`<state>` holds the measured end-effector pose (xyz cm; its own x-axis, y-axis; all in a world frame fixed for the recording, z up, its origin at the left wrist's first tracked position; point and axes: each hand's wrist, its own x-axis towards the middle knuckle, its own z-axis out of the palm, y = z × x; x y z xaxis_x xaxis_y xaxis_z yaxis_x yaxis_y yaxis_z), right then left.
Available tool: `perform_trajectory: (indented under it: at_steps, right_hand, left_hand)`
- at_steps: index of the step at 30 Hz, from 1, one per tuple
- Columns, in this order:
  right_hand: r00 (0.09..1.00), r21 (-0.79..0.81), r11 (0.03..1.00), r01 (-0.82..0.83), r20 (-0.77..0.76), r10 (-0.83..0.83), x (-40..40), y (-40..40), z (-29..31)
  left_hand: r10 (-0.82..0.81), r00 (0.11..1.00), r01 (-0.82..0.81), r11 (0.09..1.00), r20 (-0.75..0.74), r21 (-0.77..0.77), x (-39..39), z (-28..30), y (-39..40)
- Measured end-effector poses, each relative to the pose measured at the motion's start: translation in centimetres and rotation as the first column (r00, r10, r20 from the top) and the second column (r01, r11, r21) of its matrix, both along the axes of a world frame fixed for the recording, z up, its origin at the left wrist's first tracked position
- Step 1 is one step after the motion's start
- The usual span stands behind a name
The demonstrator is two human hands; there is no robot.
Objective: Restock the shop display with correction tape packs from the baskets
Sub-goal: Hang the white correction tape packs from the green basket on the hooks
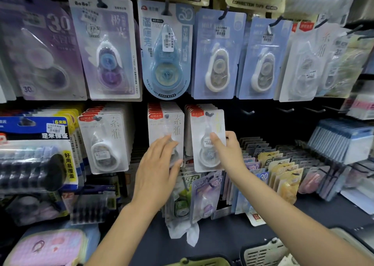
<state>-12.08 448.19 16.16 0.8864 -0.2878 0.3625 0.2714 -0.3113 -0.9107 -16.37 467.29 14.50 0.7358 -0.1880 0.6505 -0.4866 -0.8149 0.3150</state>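
White pack (208, 142) pinched in right hand (226, 154); left hand (159, 164), fingers straight, steadies the neighbouring stack (166, 124) (best keep the hole square to the hook (209, 114)).

A dark display wall (263, 124) carries the goods on hooks. In the upper row hang correction tape packs (215, 53) in purple and blue cards. In the lower row three stacks of white packs (105, 142) hang side by side, and some bare hooks (248, 112) stand to their right. Below, a dark shelf (323, 211) holds upright rows of coloured packs (283, 168).
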Motion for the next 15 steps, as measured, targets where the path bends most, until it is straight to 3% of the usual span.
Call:
perform_trajectory:
  at_steps: [5, 8, 12, 15]
  right_hand:
    - [0.994, 0.011, 0.994, 0.107, -0.013, -0.107, 0.1, 0.0, -2.3]
    - [0.983, 0.048, 0.983, 0.179, 0.039, -0.181, -2.4, 0.6, -5.3]
    - [0.999, 0.036, 0.999, 0.022, -0.034, -0.021, -8.1, 2.7, -12.8]
    - [0.965, -0.018, 0.995, -0.100, -0.247, 0.092, -13.3, 4.6, -20.6]
  left_hand:
    - [-0.069, 0.998, 0.070, 0.990, 0.007, -0.126, -1.0, -1.0, 1.0]
    - [-0.087, 0.994, 0.070, 0.975, -0.069, -0.212, -2.5, -3.2, 1.5]
    - [-0.087, 0.920, 0.038, 0.990, -0.383, -0.134, -5.3, -9.8, 2.9]
    - [-0.020, 0.735, -0.008, 0.999, -0.678, -0.038, -8.7, -16.9, 4.8]
